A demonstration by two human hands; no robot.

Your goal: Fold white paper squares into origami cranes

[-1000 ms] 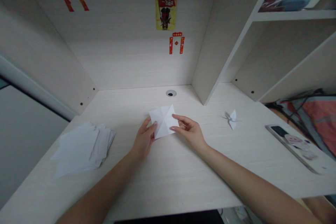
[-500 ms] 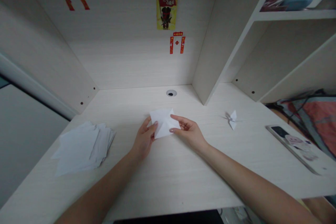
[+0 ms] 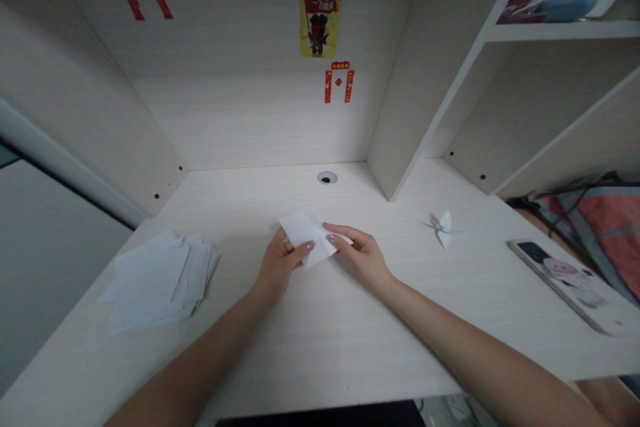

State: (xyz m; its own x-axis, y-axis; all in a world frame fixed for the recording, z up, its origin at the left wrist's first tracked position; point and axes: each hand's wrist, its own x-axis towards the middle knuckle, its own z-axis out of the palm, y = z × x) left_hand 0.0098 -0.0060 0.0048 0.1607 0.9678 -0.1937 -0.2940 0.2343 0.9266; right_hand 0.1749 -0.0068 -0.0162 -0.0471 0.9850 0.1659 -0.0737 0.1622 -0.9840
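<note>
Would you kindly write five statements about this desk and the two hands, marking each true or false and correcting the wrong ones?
1. The left hand and the right hand hold the same white paper. True.
2. The paper stack lies to the right of both hands. False: the paper stack is to their left.
3. A small folded paper figure is on the desk, between the right hand and the phone. True.
4. The phone is in the left hand. False: it lies on the desk at the right.
5. The yellow picture is on the back panel. True.
</note>
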